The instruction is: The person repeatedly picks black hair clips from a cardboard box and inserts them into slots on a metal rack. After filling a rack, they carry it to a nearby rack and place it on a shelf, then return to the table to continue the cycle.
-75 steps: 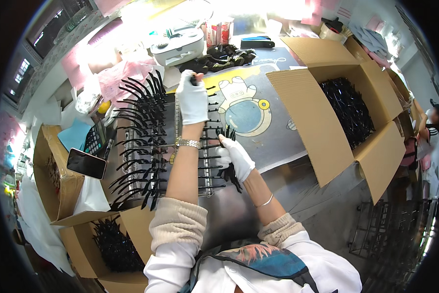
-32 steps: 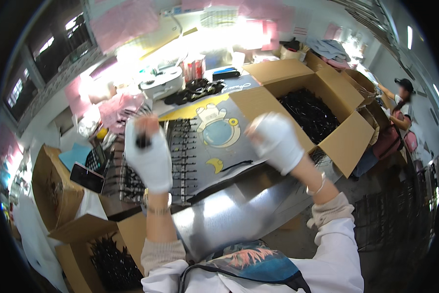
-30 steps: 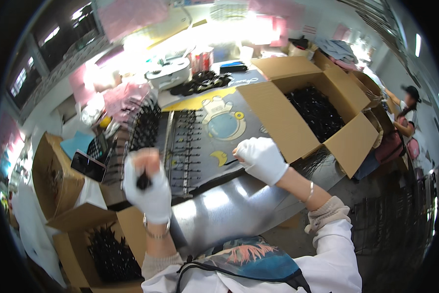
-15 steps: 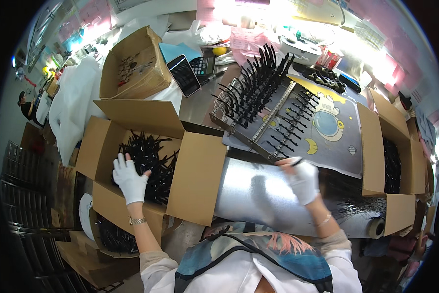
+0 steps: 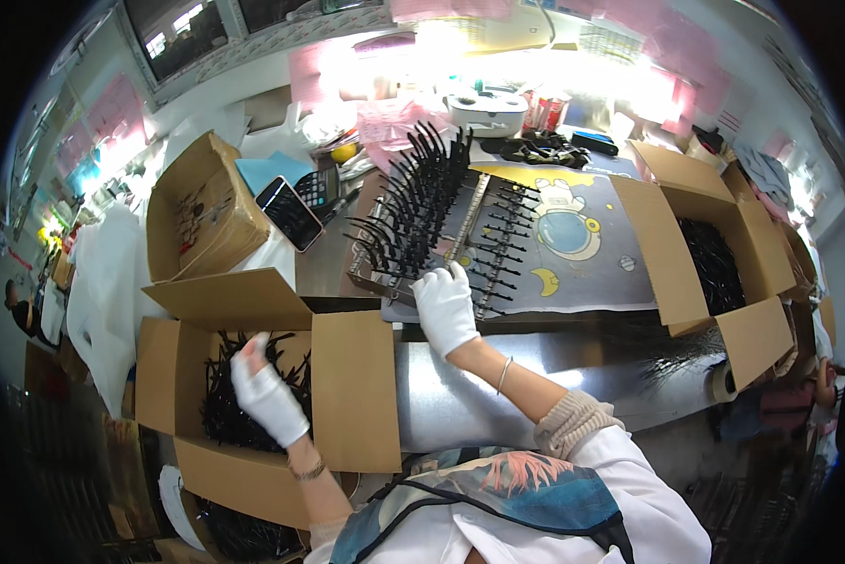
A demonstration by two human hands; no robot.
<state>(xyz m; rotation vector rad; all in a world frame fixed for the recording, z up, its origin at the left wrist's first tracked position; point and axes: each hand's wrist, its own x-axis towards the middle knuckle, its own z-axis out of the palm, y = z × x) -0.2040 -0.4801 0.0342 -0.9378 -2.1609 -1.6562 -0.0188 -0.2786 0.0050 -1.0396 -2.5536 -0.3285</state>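
Observation:
My left hand (image 5: pixel 270 399), in a white glove with bare fingertips, is over the left cardboard box (image 5: pixel 355 390), above a heap of black curved plastic strips (image 5: pixel 225 404). Its fingers look drawn together but are smeared by motion. At the front of a metal rack (image 5: pixel 471 216) is my gloved right hand (image 5: pixel 444 310), fingers bent in at the near end of the central rail. What they grip is hidden. Rows of long black curved pieces (image 5: pixel 413 193) stand up on the rack's left side; shorter black pieces (image 5: pixel 502 249) line its right.
A grey printed mat (image 5: pixel 610 277) lies under the rack. To the right stands an open box (image 5: pixel 662 254) of black pieces, with a tape roll (image 5: pixel 721 383) and thin black strands (image 5: pixel 681 362) nearby. A worn carton (image 5: pixel 225 202), phone (image 5: pixel 289 214) and calculator (image 5: pixel 321 186) sit behind the left box.
The view has shifted. My right hand has moved left and forward, from the rack's near corner onto its central rail. My left hand's spread fingers have drawn together over the box.

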